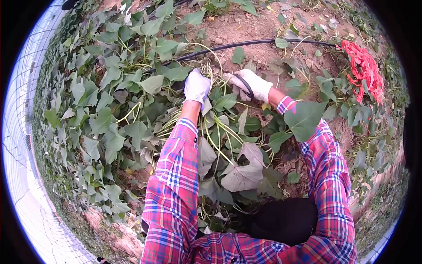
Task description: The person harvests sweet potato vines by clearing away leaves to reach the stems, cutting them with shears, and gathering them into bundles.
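Note:
My left hand [198, 88], in a white glove, is closed around a bunch of leafy vine stems [206, 70]. Cut or gathered stems and drooping leaves [241, 176] trail below it toward my body. My right hand [252, 86], also gloved in white, is closed just to the right of the bunch. A black loop like a scissors handle [245, 86] shows across its fingers; the blades are hidden. A thin pale stem arches between the two hands.
A black hose [237, 45] runs across the soil beyond my hands. A heap of red plastic strips [362, 72] lies on the vines at right. Dense heart-shaped leaves [105, 119] cover the left side, beside a pale wire-lined sheet [26, 145]. Bare reddish soil [255, 26] shows ahead.

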Tool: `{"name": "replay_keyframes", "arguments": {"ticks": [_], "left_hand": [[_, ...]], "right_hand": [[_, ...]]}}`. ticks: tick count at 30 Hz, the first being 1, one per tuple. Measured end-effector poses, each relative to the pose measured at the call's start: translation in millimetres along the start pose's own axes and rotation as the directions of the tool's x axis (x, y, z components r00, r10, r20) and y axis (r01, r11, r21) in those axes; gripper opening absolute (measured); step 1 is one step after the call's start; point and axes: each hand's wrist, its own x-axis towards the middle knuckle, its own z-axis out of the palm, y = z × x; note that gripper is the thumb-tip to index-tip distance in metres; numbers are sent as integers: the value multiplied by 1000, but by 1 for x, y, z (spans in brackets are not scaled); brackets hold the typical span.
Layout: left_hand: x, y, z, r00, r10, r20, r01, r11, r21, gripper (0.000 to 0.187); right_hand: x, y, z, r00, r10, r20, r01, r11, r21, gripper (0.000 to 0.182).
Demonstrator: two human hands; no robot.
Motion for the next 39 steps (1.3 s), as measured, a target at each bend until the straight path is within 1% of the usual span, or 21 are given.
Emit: {"name": "replay_keyframes", "arguments": {"ticks": [3,6,8,11,13,16,17,19,20,22,24,25,26,27,28,29,32,33,35,37,39], "left_hand": [[-1,-11,-5,999,-27,46,23,997,70,34],[-39,-3,-44,998,7,61,-8,1000,11,61],[-61,-31,-57,985,124,-120,-143,975,-172,55],[-123,-25,-95,942,6,-337,-203,809,-552,33],[-157,-42,-134,836,-60,-545,-260,832,-490,33],[-222,-134,-215,716,-136,-685,-220,887,-406,34],[-247,-135,-244,650,-375,-661,-33,855,-518,34],[-305,-183,-305,643,-479,-598,-1,780,-626,32],[-323,-163,-318,694,-466,-548,-76,710,-700,35],[-368,-261,-356,670,-561,-487,-2,654,-756,44],[-370,-275,-348,747,-541,-387,11,592,-806,46],[-364,-261,-330,712,-352,-608,-88,814,-574,43],[-333,-143,-310,609,-425,-669,102,879,-466,48],[-316,-151,-300,749,-220,-625,-67,914,-401,55],[-308,-119,-290,765,-251,-592,-100,863,-495,58],[-297,-136,-275,804,-150,-575,-274,766,-582,61],[-271,-121,-255,924,87,-374,-288,800,-526,53],[-264,-98,-247,921,114,-373,-253,902,-348,46],[-260,-88,-231,980,104,-171,-199,622,-757,44],[-256,-80,-217,977,178,-115,-212,829,-517,50],[-258,-69,-205,987,157,-45,-152,780,-608,55]], "right_hand": [[-9,21,1,996,-44,-81,57,985,163,40],[-34,39,-7,991,42,-124,-16,979,203,36],[-47,62,-8,984,-6,-178,36,986,165,34],[-55,69,-3,956,-140,-257,175,978,118,32],[-59,67,-1,922,-272,-277,275,961,-31,31],[-75,40,3,983,-141,-119,140,990,-15,32],[-73,40,3,983,-146,-115,145,989,-17,32],[-70,45,1,995,-100,19,97,989,115,36],[-72,38,1,988,-152,-11,151,987,-45,37],[-62,41,4,922,-384,-41,346,869,-353,41],[-68,21,10,960,-279,-6,260,903,-343,38],[-71,14,16,972,-234,-4,225,942,-249,32],[-64,20,16,956,-294,-13,264,875,-406,28],[-57,30,15,956,-294,-3,275,896,-348,26],[-55,36,18,839,-542,55,507,739,-444,25],[-57,31,26,832,-550,76,523,729,-442,25],[-69,14,31,976,-200,-84,188,973,-132,31],[-76,-2,37,975,-200,-96,185,972,-142,31],[-96,-48,66,946,-299,-122,307,950,57,38],[-104,-78,95,900,-430,-75,435,867,244,44],[-107,-98,128,895,-444,-34,431,845,317,55]]}}
